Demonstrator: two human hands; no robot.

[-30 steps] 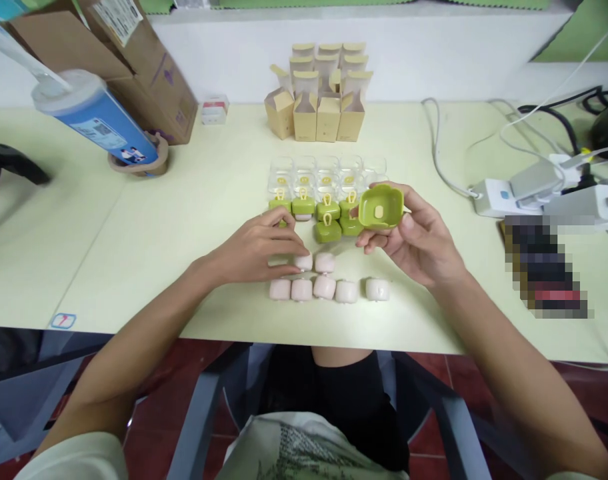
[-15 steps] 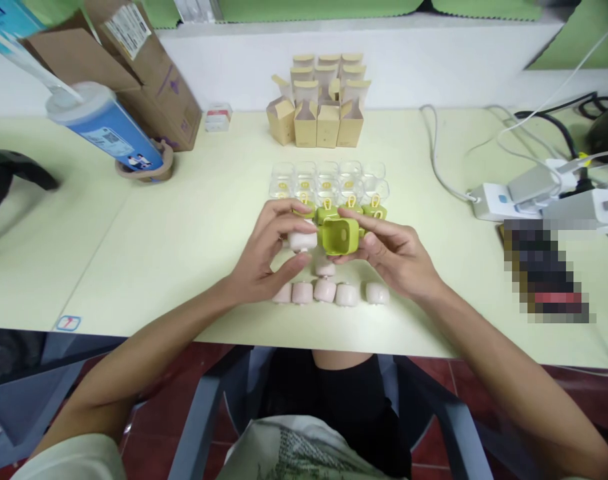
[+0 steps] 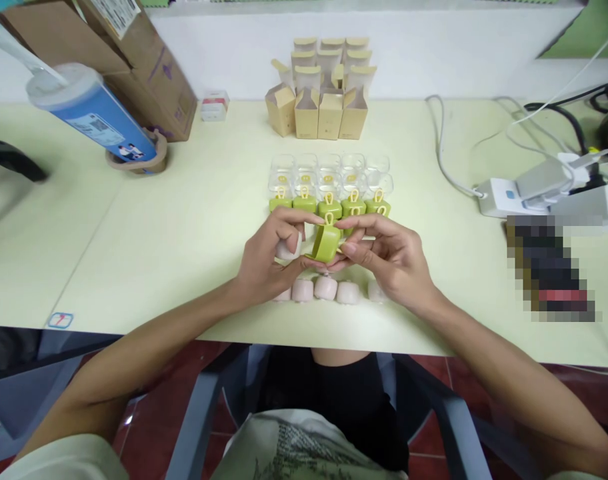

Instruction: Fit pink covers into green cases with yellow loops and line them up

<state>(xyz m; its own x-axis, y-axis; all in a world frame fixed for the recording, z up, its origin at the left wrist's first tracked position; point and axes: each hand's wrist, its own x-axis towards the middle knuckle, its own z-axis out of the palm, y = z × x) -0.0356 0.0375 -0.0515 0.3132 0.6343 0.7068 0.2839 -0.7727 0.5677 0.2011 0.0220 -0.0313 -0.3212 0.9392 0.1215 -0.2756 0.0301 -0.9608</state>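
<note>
Between my two hands is a small hollow green case (image 3: 327,243) with a yellow loop at its top, tilted so its open side faces left. My right hand (image 3: 397,260) pinches its right side between thumb and fingers. My left hand (image 3: 264,257) has its index fingertip and thumb at the case's top and bottom, while its curled fingers keep a small whitish rounded piece (image 3: 288,249). Below the hands, several pale pink and white rounded pieces (image 3: 325,288) stand in a row, partly hidden. Behind the hands sit several more green cases (image 3: 304,203) with yellow loops.
Clear plastic shells (image 3: 329,180) with yellow marks lie in rows behind the green cases. Open small cardboard boxes (image 3: 307,120) stand by the wall. A blue cup (image 3: 104,127) and a large carton (image 3: 159,87) are left; a power strip (image 3: 504,198) and cables are right.
The green case has turned from facing me to facing left, its loop now upright. My left thumb and index finger have come onto it, and the whitish piece has shifted deeper into my left fingers.
</note>
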